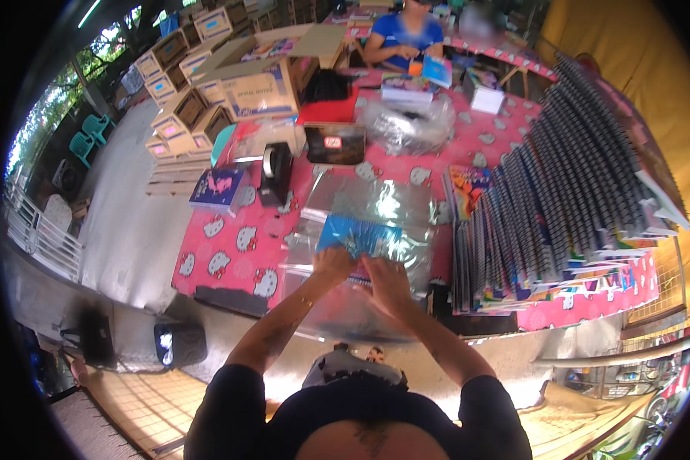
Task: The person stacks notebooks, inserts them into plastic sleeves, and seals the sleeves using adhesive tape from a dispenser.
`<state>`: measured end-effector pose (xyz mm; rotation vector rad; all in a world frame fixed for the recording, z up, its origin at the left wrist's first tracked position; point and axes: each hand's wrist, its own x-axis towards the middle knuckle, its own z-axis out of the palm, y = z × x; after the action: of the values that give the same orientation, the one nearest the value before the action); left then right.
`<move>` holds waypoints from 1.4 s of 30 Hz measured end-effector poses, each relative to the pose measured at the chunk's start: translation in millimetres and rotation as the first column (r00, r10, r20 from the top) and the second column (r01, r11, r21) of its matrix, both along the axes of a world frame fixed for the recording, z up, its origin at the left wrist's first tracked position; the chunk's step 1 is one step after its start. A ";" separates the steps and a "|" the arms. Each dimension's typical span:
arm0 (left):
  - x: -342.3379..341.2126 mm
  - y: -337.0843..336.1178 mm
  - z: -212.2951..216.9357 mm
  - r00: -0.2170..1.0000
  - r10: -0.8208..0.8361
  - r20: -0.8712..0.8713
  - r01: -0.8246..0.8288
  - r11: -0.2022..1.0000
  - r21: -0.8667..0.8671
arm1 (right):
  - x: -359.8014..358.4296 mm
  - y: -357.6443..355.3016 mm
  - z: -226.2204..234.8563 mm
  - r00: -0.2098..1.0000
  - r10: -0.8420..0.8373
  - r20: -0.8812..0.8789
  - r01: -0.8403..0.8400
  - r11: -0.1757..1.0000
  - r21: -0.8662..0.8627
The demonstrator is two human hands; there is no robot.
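A blue-covered notebook (358,232) lies on shiny clear plastic bags (345,195) at the table's near edge. Whether it is inside one of them, I cannot tell. My left hand (333,265) is closed at the notebook's near left part, fingers curled. Beside it, my right hand (387,280) is closed at the near edge, with its fingertips close to the left hand's. A bit of dark pink shows between the two hands. The fingers partly hide what they grip.
Tall rows of spiral notebooks (544,207) stand at the right. A black tape dispenser (275,175), a purple book stack (218,189) and a dark box (335,144) sit left and beyond. Farther back are crumpled plastic (410,123), cardboard boxes (261,90) and a co-worker in blue (408,34).
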<state>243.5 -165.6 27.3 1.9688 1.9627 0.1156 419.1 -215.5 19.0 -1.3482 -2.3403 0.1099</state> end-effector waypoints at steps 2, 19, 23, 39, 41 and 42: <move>-3.3 -4.4 -9.6 0.995 -0.068 -0.069 0.067 0.998 -0.011 | 0.7 -1.7 2.9 0.999 0.023 -0.047 -0.019 0.996 0.087; -67.6 -42.6 33.5 0.778 -0.479 0.408 0.107 0.739 0.665 | 62.2 158.6 65.0 0.822 -0.281 -0.496 -0.264 0.584 -0.768; -93.6 -10.1 9.9 0.555 -0.228 0.800 -0.156 0.916 0.369 | 62.6 113.4 74.7 0.754 -0.353 -0.553 -0.346 0.501 -0.793; -251.9 161.4 -23.3 0.188 0.341 0.921 -0.455 0.862 -0.226 | -50.9 40.7 194.0 0.958 0.250 -0.141 -0.254 0.967 -0.008; -251.0 164.9 -26.7 0.254 0.254 0.933 -0.482 0.870 -0.106 | -59.0 40.0 200.5 0.973 0.186 -0.135 -0.203 0.972 -0.122; -249.0 164.9 -32.0 0.283 0.216 0.935 -0.494 0.868 -0.051 | -61.5 41.5 198.4 0.973 0.193 -0.129 -0.204 0.976 -0.078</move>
<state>-5.5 -0.7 -4.7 0.9846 1.4996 1.3621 357.6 -174.0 217.4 -1.1104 -2.3859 0.3527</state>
